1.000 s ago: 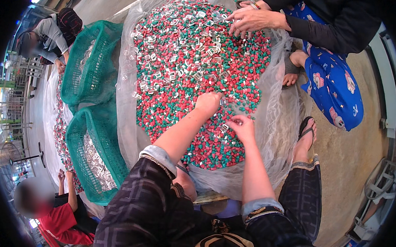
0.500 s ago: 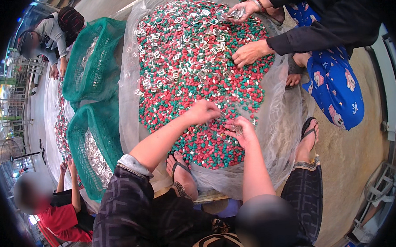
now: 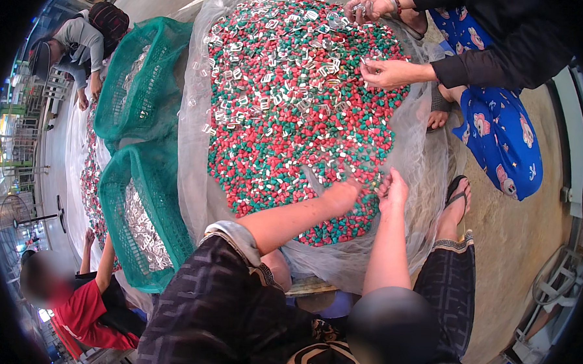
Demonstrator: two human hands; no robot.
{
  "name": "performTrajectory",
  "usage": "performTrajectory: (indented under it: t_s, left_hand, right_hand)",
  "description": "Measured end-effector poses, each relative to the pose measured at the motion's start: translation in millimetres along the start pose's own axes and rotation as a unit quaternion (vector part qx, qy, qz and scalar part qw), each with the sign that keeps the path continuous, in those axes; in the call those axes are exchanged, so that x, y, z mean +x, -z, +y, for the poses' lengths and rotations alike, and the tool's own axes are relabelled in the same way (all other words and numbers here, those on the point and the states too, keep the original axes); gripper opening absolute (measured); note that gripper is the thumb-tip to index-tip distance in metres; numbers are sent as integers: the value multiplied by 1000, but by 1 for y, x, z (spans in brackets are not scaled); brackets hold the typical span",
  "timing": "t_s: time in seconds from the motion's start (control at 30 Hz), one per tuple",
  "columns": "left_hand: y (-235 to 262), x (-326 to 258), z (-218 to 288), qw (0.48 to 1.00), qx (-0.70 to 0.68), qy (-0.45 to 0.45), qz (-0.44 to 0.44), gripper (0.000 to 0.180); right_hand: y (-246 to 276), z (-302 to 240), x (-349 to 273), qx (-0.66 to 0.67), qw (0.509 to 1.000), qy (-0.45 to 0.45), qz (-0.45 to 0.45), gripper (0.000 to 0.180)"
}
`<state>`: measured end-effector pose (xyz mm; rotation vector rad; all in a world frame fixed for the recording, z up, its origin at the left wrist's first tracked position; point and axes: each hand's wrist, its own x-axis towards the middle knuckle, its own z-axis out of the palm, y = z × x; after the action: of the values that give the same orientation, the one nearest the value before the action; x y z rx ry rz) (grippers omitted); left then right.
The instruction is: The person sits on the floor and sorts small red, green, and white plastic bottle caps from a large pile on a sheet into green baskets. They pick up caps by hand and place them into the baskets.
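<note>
A wide heap of small red, green and white pebble-like pieces [image 3: 272,174] lies on a translucent white mesh sheet [image 3: 197,113]. Many flat silver slotted metal pieces [image 3: 269,103], shaped like small buckles, are strewn over its far half. My left hand [image 3: 343,194] is over the near part of the heap, smeared by motion, so its fingers do not read. Just to its right, my right hand [image 3: 394,189] is raised with its fingers curled closed; what they hold is hidden.
Two green mesh-lined baskets [image 3: 105,206] with silver metal pieces stand at the left. Across the heap, a co-worker's hands [image 3: 390,74] work at its far right edge; their other hand holds metal pieces. Two more people [image 3: 97,310] bend over another heap at far left.
My left hand has moved right and nearer to me. My right hand has moved right, and its fingers have curled in. The co-worker's nearer hand has lifted off the heap.
</note>
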<state>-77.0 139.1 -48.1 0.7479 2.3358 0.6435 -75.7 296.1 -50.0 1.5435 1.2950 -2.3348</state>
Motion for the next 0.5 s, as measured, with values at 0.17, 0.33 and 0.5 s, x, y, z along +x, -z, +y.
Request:
performTrajectory:
  t_s: [0.17,0.33,0.5]
  left_hand:
    - [49,-6,-9,997,-34,-18,68,47]
    - [48,-24,-79,996,26,57,68,42]
    - [23,-21,-24,1000,4,-14,14,47]
  right_hand:
    - [24,-1,4,-49,998,16,47,17]
    - [16,6,-1,-115,992,43,20,14]
    - [3,6,-7,-102,994,49,-5,12]
